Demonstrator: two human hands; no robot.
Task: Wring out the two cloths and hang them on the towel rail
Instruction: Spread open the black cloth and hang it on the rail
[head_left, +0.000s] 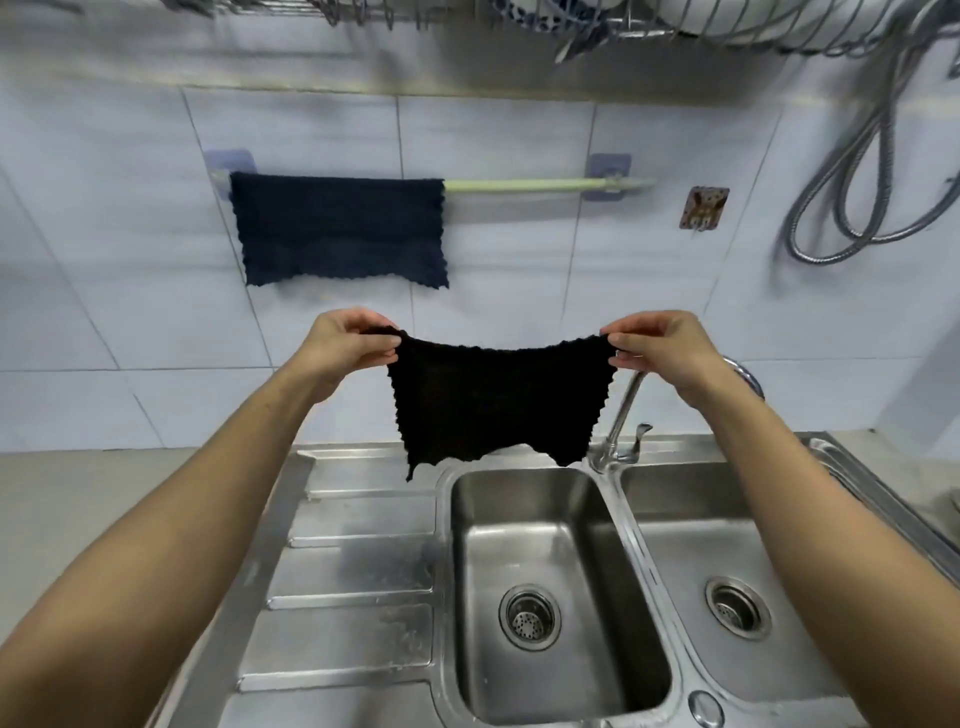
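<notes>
Stretching the black cloth (498, 400) flat between them, the left hand (345, 345) pinches its top corner at nine o'clock and the right hand (657, 348) pinches the corner at three, over the double sink (613, 519) just in front of the tap (621, 415). At twelve o'clock the navy cloth (340, 234) already drapes over the left part of the pale green towel rail (524, 184), leaving its right stretch bare. I'd judge the risks to be overlapping the hung cloth, or draping unevenly, so the damp weight drags this one off the smooth bar.
</notes>
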